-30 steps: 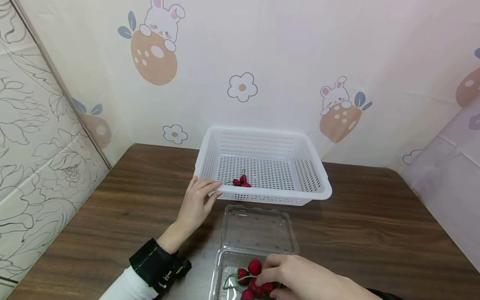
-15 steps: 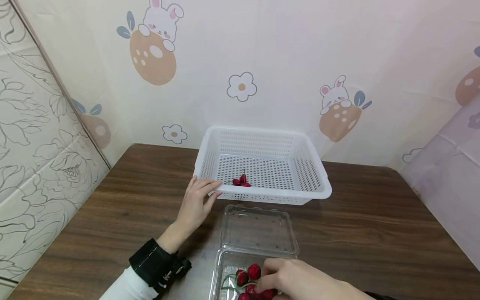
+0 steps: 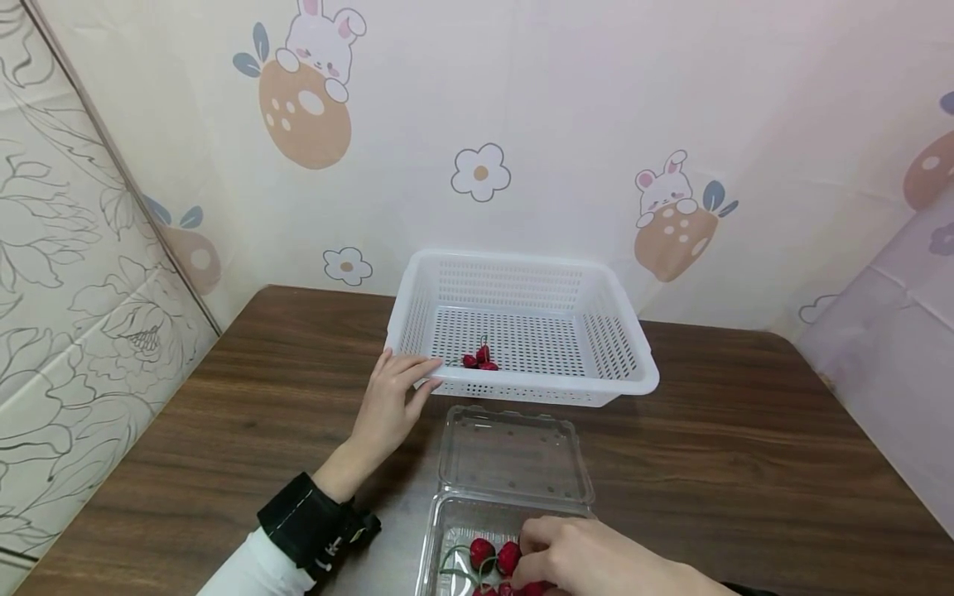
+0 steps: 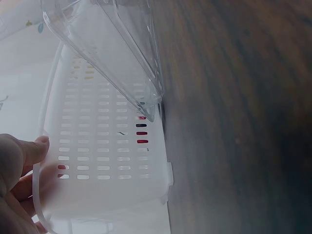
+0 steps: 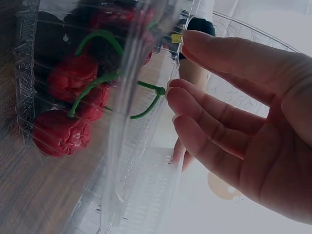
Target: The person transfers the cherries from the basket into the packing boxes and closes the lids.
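Note:
My left hand [image 3: 387, 406] grips the near left corner of a white perforated plastic basket [image 3: 537, 385]. In the left wrist view its thumb [image 4: 36, 148] lies outside the rim and the fingers curl behind it. A few red cherries [image 3: 483, 354] lie in the basket near that corner. Closer to me, a clear plastic clamshell box [image 3: 514, 459] has its lid folded back and several cherries [image 3: 482, 553] with green stems inside. My right hand [image 3: 581, 555] reaches over this box. In the right wrist view its thumb and fingers are apart, with a green stem [image 5: 148, 107] close to the fingertips.
Everything stands on a dark wood-grain table [image 3: 745, 463]. A pale patterned wall covering [image 3: 566, 108] rises behind the basket, and a flower-patterned panel [image 3: 89, 273] stands at the left. A black wrist strap [image 3: 301, 526] is on the left arm.
In the clamshell box the cherries have shifted slightly, some toward me, as my right hand moves among them. My left hand and the basket stay in place.

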Available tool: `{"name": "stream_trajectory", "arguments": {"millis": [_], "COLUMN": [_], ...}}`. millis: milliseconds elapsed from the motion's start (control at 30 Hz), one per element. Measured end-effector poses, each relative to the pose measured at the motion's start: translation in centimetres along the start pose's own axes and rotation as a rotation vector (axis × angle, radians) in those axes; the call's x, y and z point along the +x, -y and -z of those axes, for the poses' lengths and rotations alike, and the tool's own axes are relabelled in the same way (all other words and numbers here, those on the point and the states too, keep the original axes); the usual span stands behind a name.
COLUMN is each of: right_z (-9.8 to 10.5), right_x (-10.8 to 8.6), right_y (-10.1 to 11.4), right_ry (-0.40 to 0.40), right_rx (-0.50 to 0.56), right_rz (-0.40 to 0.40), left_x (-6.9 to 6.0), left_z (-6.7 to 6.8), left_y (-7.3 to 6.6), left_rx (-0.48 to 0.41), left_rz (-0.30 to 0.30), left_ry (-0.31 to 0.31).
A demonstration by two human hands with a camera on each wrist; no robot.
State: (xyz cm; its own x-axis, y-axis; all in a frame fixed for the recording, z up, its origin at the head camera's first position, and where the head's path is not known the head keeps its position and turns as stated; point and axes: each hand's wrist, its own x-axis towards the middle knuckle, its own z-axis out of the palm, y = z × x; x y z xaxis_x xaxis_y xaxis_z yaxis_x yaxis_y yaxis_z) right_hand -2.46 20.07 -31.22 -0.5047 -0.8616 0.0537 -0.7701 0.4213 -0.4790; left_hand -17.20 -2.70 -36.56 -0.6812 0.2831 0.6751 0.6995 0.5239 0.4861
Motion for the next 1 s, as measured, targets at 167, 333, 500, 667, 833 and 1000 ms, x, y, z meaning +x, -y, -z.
{"name": "stream_trajectory", "arguments": {"millis": [167, 333, 500, 667, 833, 1000], "right_z": [0.2, 0.7, 1.5, 2.3, 3.0, 3.8], "right_x": [0.0, -0.1, -0.4, -0.8, -1.1, -1.7], "right_y": [0.0, 0.1, 0.1, -0.1, -1.0, -2.2], "right_ry": [-0.025, -0.061, -0.090, -0.177, -0.326, -0.415], "right_rx": [-0.042, -0.074, -0.026, -0.005, -0.083, -0.164], "right_rz": [0.005, -0.011, -0.061, -0.094, -0.081, -0.180], "left_x": [0.0, 0.0, -0.1, 0.0, 0.0, 0.0], "left_z": [-0.1, -0.2, -0.1, -0.1, -0.1, -0.1], "left_y": [0.2, 0.3, 0.3, 0.2, 0.2, 0.3], "left_rx": [0.008, 0.011, 0.009, 0.014, 0.012, 0.008], "left_rz": [-0.023, -0.044, -0.043, -0.043, -0.040, -0.041], "left_ry": [-0.015, -0.030, -0.031, -0.026, -0.022, -0.019]}}
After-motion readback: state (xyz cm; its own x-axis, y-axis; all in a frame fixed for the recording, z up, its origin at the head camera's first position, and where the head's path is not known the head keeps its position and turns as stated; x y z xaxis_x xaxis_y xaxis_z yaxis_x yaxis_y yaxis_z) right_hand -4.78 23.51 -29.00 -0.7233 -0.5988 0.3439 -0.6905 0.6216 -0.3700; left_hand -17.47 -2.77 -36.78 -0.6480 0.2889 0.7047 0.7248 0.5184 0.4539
